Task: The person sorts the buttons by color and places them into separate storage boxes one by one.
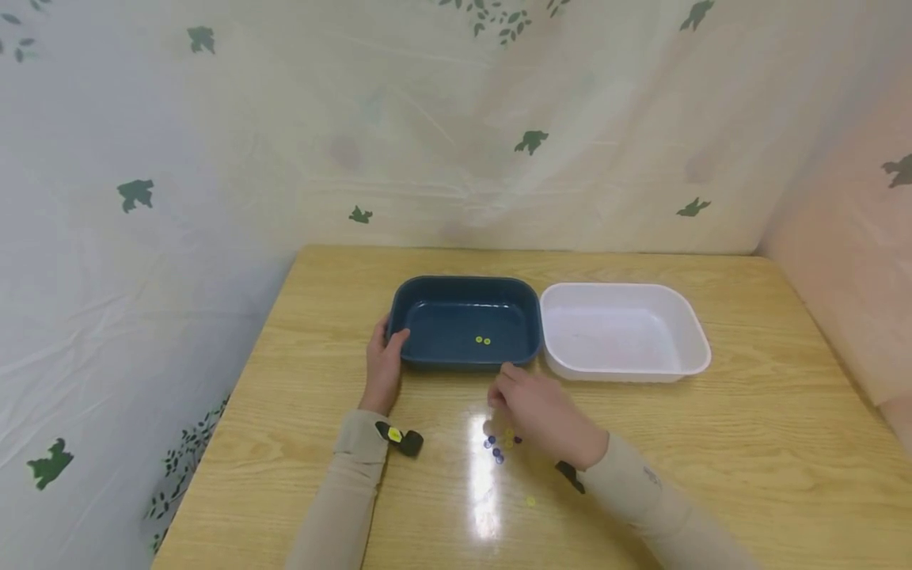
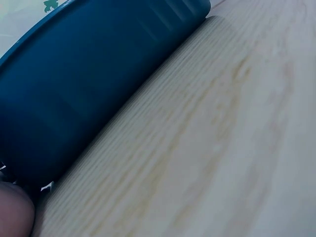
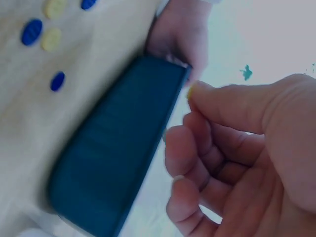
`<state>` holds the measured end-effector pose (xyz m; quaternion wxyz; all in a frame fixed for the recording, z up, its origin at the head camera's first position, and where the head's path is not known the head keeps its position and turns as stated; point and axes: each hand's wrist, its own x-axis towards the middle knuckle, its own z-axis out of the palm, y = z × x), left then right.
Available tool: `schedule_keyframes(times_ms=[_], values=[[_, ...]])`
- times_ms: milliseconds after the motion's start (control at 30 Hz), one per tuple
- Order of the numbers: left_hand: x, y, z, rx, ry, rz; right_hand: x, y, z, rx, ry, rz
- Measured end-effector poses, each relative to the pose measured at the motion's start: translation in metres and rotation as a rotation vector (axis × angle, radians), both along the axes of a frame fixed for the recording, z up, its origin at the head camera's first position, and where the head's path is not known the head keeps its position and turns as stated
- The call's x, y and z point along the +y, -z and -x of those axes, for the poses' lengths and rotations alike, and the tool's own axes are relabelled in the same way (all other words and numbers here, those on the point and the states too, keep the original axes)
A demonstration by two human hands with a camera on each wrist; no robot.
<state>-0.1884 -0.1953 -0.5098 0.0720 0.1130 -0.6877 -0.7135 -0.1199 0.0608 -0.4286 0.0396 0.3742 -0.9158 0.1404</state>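
Right hand (image 1: 541,408) pinches what appears to be one yellow disc (image 3: 189,93) between thumb and forefinger, its other fingers curled, by the near rim of a blue tray (image 1: 456,366), while the left hand (image 1: 385,368) grips that tray's left end, thumb over the rim. Two yellow discs (image 1: 479,340) lie inside. On the tabletop (image 1: 769,412) in front are at least three more yellow discs and about five blue discs (image 1: 496,452), small, flat and round, some near the right hand and hard to count. One white tray (image 1: 627,374), smooth and round-cornered like its glossy neighbor, stands just beside it on the right. Grained wood spreads left of the blue tray and right of the white one to the side edges, with a narrower strip behind, before a wrinkled, bird-printed sheet (image 1: 427,134).
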Motion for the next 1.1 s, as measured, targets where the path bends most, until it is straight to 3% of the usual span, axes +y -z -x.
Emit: schedule_keyframes(times_ms=[233, 600, 867, 1100], values=[[0.0, 0.0, 0.0, 0.007, -0.004, -0.002, 0.005, -0.011, 0.014, 0.117, 0.015, 0.137], [-0.001, 0.0, 0.001, 0.007, -0.005, 0.01, 0.013, -0.033, 0.045, 0.056, 0.105, 0.159], [-0.002, -0.001, 0.001, 0.006, -0.014, 0.012, -0.003, -0.03, 0.076, 0.027, 0.086, -0.013], [-0.004, 0.002, 0.002, 0.019, 0.003, -0.002, -0.016, -0.005, 0.1, -0.036, 0.074, -0.192]])
